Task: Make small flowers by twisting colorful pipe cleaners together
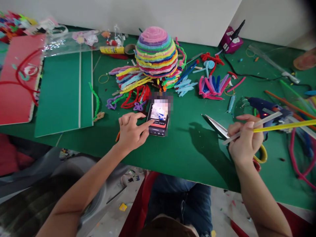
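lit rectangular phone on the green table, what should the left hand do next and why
Perhaps lift the left hand away from the lit rectangular phone, as it may be needed: the right hand alone holds both a long thin yellow strip and a translucent whitish stick.

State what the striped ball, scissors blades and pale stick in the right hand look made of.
Striped ball: probably fuzzy pipe cleaners, matte; soft-edged rows show. Scissors blades: likely shiny steel, given the glint. Pale stick: perhaps smooth glue or plastic; it looks translucent.

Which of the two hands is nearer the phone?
The left hand, at the phone; the right hand, holding a yellow strip, is farther off, by the scissors.
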{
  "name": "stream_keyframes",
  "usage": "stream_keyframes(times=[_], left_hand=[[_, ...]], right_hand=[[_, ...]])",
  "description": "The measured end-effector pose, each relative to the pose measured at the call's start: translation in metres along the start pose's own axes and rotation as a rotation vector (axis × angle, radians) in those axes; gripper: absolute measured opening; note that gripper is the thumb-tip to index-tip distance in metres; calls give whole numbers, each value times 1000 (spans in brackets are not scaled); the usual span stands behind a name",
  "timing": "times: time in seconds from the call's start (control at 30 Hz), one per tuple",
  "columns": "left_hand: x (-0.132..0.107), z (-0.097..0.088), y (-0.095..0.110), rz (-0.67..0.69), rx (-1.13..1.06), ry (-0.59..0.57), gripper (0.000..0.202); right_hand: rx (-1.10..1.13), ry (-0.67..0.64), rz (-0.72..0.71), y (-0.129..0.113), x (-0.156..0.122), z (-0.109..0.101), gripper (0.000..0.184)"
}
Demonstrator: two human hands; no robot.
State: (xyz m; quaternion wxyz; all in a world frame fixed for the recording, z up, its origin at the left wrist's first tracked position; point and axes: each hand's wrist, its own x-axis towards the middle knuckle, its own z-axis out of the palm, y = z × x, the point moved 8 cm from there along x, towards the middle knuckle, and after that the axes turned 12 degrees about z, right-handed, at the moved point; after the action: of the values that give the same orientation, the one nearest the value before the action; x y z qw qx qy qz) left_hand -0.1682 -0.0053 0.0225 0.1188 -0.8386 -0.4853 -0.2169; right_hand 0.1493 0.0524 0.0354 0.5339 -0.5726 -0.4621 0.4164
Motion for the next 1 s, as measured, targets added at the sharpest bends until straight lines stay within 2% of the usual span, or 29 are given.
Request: stream_keyframes(times=[0.2, 0.53, 0.6, 0.7, 0.77, 0.83, 1.0], left_hand=[[-1, 1, 0, -1, 3, -4, 34], [-2, -5, 0, 0, -1, 65, 37], [-3, -8, 1, 15, -3, 101, 36], [-3, -19, 6, 59, -62, 231, 29], [1, -25, 12, 82, -128, 292, 20], [9, -24, 24, 113, -185, 285, 14], [43, -14, 77, 279, -376, 220, 11]], right_hand=[[35, -10, -4, -2, 1, 1, 22], [10, -42, -14, -3, 0, 5, 22], [4, -42, -30, -4, 0, 5, 23], [-21, -52, -21, -5, 0, 6, 21], [-69, -61, -11, -5, 0, 7, 21], [-121, -71, -11, -5, -1, 9, 22], [-177, -90, 12, -4, -3, 11, 22]])
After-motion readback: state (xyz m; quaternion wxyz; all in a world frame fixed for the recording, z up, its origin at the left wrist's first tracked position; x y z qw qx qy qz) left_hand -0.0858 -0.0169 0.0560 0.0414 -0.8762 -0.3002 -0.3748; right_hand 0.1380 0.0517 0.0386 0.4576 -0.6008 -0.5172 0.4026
